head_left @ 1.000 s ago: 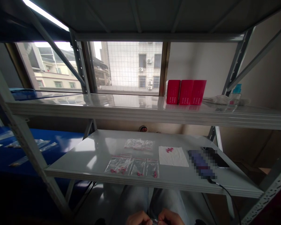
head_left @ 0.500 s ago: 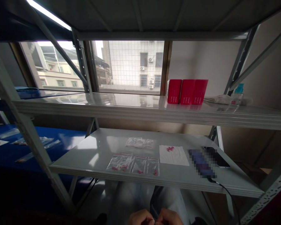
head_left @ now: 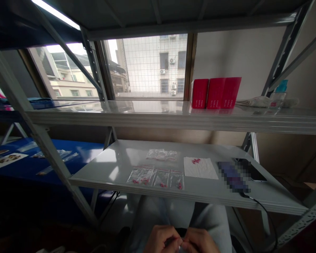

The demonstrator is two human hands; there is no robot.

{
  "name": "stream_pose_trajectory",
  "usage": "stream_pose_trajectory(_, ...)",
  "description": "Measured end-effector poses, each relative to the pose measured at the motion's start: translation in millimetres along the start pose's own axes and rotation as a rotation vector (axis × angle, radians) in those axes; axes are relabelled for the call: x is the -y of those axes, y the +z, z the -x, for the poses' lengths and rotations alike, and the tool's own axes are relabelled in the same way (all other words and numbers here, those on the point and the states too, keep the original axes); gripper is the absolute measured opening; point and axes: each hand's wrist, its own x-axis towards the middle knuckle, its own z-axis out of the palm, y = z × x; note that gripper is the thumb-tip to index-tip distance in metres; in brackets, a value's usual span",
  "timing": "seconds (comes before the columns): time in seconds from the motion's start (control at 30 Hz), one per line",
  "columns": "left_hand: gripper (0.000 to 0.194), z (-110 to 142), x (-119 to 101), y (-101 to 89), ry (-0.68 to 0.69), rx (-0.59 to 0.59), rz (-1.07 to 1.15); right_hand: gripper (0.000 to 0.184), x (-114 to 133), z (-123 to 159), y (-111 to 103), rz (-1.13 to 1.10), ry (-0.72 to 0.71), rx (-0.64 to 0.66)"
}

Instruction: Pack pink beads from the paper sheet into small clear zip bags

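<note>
Seated at a grey metal shelving unit, a person works low at six o'clock in the head-worn view, both bare hands drawn together above light-grey trousers (head_left: 171, 218). The left hand (head_left: 163, 239) and right hand (head_left: 200, 241) are closed toward each other, not spread, and their fingertips (head_left: 177, 240) pinch a small pale item (head_left: 180, 247) between them. Fingers hide most of it, so its long axis and the way it points cannot be told.

Beyond the hands, at twelve o'clock, the lower shelf (head_left: 107, 168) carries clear zip bags (head_left: 141, 175) with red seal strips and small pink pieces inside, and a flatter bundle of clear bags (head_left: 161, 154) behind them. To their three o'clock, a white paper napkin (head_left: 200, 169) holds a cluster of pink pieces (head_left: 196, 161). Further right lie a pixelated object (head_left: 233, 176) and a black phone (head_left: 254, 173), a dark cable (head_left: 263, 211) trailing off the shelf edge. Three red boxes (head_left: 216, 93) stand on the upper shelf (head_left: 147, 117) before a wire-meshed window (head_left: 147, 66). At nine o'clock, a blue table (head_left: 84, 147) holds more clear bags (head_left: 52, 163).
</note>
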Motion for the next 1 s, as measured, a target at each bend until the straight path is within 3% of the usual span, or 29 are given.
stream_pose_trajectory(0.13,0.028,1.9,-14.0,-12.9,0.113,-0.05,-0.009,0.059,14.3,-0.4,-5.7,0.029,-0.056,-0.048)
stream_pose_trajectory(0.27,0.028,-18.0,-37.5,-34.2,0.197,-0.025,-0.05,0.052,32.3,2.1,-13.5,0.049,-0.093,-0.182)
stream_pose_trajectory(0.37,0.028,-46.2,-53.3,-60.7,0.312,0.036,-0.047,0.045,35.8,8.1,-24.8,0.006,-0.002,-0.275)
stream_pose_trajectory(0.43,0.028,-66.9,-52.8,-90.5,0.279,-0.037,0.0,0.044,28.6,12.3,-35.0,-0.025,0.075,-0.343)
stream_pose_trajectory(0.57,0.029,-102.9,-9.5,-171.0,0.048,-0.44,0.115,0.048,0.4,17.5,-50.5,-0.059,0.227,-0.381)
stream_pose_trajectory(0.6,0.032,-109.1,7.4,-189.2,-0.001,-0.474,0.093,0.048,-6.6,17.7,-51.2,-0.075,0.249,-0.36)
stream_pose_trajectory(0.7,0.039,-120.5,56.8,-225.7,-0.19,-0.368,-0.089,0.05,-21.5,16.0,-45.1,-0.131,0.273,-0.298)
stream_pose_trajectory(0.83,0.032,-128.0,96.7,-237.4,-0.306,-0.293,-0.274,0.052,-28.5,13.4,-32.3,-0.181,0.288,-0.252)
stream_pose_trajectory(0.93,0.02,-138.8,104.5,-232.6,-0.334,-0.305,-0.433,0.052,-31.2,13.6,-30.7,-0.196,0.306,-0.233)
stream_pose_trajectory(1.0,0.023,-151.6,102.7,-223.9,-0.309,-0.316,-0.525,0.053,-33.4,13.8,-32.2,-0.196,0.311,-0.238)
